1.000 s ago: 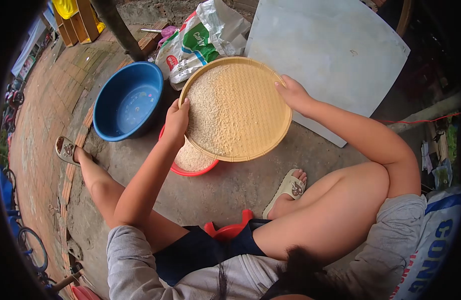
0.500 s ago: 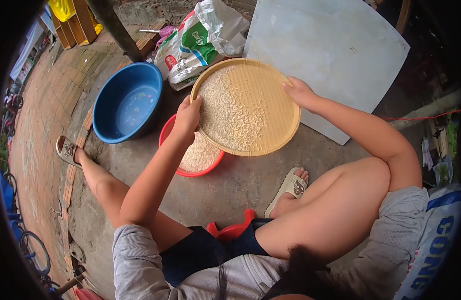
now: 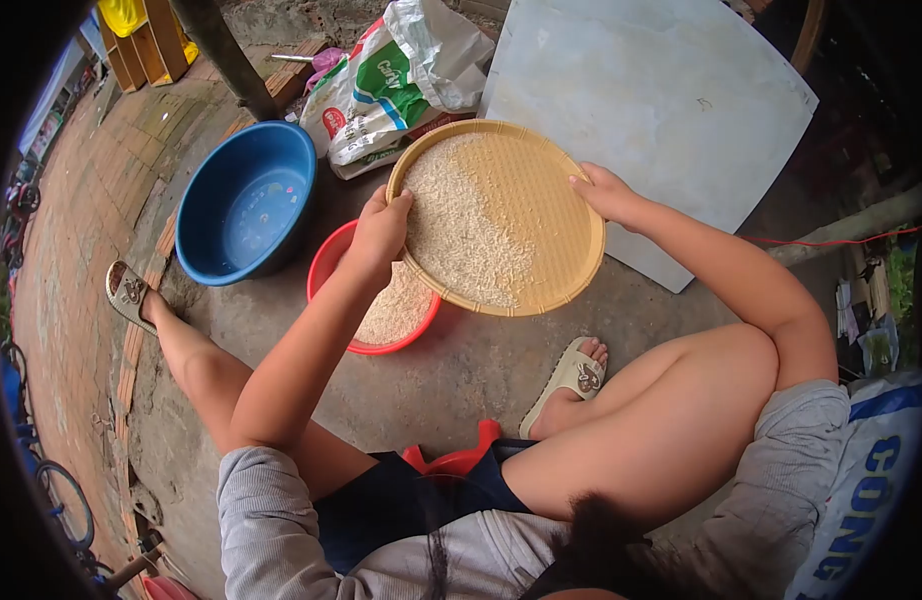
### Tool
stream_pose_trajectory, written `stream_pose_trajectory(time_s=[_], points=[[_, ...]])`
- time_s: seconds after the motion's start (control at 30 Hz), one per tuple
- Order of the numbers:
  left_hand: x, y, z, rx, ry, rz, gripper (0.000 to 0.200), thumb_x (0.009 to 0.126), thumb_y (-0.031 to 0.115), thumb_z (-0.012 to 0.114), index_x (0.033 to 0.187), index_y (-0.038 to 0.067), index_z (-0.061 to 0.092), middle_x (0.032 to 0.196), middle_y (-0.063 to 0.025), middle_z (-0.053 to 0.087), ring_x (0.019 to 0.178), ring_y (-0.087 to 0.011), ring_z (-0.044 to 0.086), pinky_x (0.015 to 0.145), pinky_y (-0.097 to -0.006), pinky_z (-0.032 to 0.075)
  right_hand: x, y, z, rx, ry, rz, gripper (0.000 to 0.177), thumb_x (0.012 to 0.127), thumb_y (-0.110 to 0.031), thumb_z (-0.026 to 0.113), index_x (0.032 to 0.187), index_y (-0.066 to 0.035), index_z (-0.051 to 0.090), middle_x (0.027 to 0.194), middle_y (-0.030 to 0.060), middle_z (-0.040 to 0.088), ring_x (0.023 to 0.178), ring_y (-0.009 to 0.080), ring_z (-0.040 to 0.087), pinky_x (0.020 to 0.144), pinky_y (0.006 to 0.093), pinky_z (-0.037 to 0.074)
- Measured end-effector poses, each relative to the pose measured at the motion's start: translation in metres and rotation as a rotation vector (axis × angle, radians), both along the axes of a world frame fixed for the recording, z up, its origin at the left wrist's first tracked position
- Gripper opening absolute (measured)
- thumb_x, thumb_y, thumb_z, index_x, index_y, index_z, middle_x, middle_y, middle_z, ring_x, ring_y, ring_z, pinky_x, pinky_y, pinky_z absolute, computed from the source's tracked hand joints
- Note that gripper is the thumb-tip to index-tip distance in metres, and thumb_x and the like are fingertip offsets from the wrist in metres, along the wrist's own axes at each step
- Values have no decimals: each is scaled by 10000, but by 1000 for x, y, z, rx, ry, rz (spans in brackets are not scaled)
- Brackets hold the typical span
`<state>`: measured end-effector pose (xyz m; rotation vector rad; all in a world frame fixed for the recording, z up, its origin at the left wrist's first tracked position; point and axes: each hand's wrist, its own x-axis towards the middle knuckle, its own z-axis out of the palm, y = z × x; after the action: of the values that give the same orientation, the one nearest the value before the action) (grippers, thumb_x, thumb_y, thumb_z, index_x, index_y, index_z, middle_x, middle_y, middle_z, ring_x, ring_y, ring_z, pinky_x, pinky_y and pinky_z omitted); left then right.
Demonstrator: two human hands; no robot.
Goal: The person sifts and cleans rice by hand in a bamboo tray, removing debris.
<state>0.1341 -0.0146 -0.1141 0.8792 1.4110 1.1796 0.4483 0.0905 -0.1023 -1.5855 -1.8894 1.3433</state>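
A round, shallow winnowing basket point(image 3: 551, 220) of yellow weave is held up between my hands. Pale grains point(image 3: 461, 225), which look like rice, cover its left half; the right half shows mostly bare weave. My left hand point(image 3: 383, 225) is closed on the left rim, thumb on top. On the upper right rim, my right hand point(image 3: 606, 192) is closed too, its thumb over the edge. Below and left of the basket stands a red basin point(image 3: 326, 262) with more pale grain point(image 3: 396, 310) in it, partly hidden by my left forearm and the basket.
An empty blue basin point(image 3: 246, 205) stands left of the red one. A printed white sack point(image 3: 391, 85) lies behind it, beside a wooden post point(image 3: 221, 55). A large grey-white sheet point(image 3: 651, 110) lies at the back right. A red stool point(image 3: 456, 460) is beneath me.
The grains in the winnowing basket have gathered further toward the left, baring more weave on the right. Both hands keep their hold on the rim. The whole view has shifted slightly.
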Motion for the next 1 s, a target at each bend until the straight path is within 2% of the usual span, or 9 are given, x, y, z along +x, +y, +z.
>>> stream_pose_trajectory(time_s=[0.07, 0.13, 0.2, 0.4, 0.57, 0.63, 0.77, 0.9, 1.0], points=[[6, -2, 4, -90, 13, -39, 225, 943, 261, 471, 1108, 112, 508, 703, 25, 476, 536, -89, 417, 433, -265, 325, -2, 6, -2, 56, -50, -12, 284, 965, -243, 428, 1135, -19, 462, 872, 97, 578, 662, 168, 558, 537, 329, 460], [-19, 16, -28, -74, -118, -16, 269, 945, 234, 478, 1131, 45, 527, 780, -26, 569, 587, -120, 531, 509, -298, 445, -13, 0, 9, 114, -96, -32, 284, 967, -237, 425, 1141, -17, 469, 896, 102, 590, 667, 170, 567, 543, 329, 463], [-41, 17, -33, -146, -206, 6, 300, 945, 194, 487, 1144, -25, 538, 873, -90, 627, 679, -159, 618, 654, -321, 519, -47, -31, 43, -110, -97, -28, 300, 968, -232, 423, 1158, -5, 477, 941, 118, 604, 737, 183, 590, 595, 339, 478], [6, -7, 5, -51, -98, -1, 239, 952, 270, 466, 1085, 79, 523, 743, 14, 515, 567, -92, 454, 488, -269, 389, -5, -16, 18, -27, -82, -62, 291, 965, -225, 430, 1131, 6, 489, 938, 116, 602, 812, 183, 581, 683, 345, 475], [-22, 10, -33, -58, -46, -30, 247, 955, 256, 468, 1072, 52, 546, 727, 7, 542, 581, -96, 501, 502, -281, 408, -21, -24, 26, -61, -80, -109, 269, 962, -220, 437, 1074, 15, 501, 953, 130, 602, 855, 197, 582, 759, 351, 469], [-41, 10, -39, -109, -117, 39, 264, 951, 222, 487, 1090, 9, 560, 777, -32, 586, 610, -122, 547, 588, -291, 464, -43, -32, 25, 62, -130, 21, 259, 956, -210, 448, 1053, 26, 496, 943, 134, 604, 842, 198, 585, 770, 350, 467], [-31, 2, -28, -62, -14, 70, 286, 954, 218, 486, 1138, 5, 536, 839, -39, 608, 664, -99, 565, 630, -264, 472, -38, -29, 39, -49, -66, -53, 257, 948, -196, 461, 1063, 32, 490, 888, 121, 603, 747, 186, 591, 668, 340, 486], [3, -15, 2, -85, 117, 24, 294, 959, 267, 474, 1151, 51, 531, 791, 0, 554, 637, -81, 499, 576, -258, 421, -13, -9, 6, 3, -53, -39, 243, 949, -196, 459, 1046, 23, 501, 837, 98, 590, 664, 163, 567, 571, 319, 465], [-32, 3, -25, -101, 26, 27, 286, 956, 239, 481, 1134, 25, 546, 806, -23, 585, 638, -104, 527, 580, -268, 444, -35, -23, 19, -77, -100, -65, 236, 953, -197, 454, 1038, 13, 520, 801, 78, 580, 607, 143, 536, 500, 302, 425]])
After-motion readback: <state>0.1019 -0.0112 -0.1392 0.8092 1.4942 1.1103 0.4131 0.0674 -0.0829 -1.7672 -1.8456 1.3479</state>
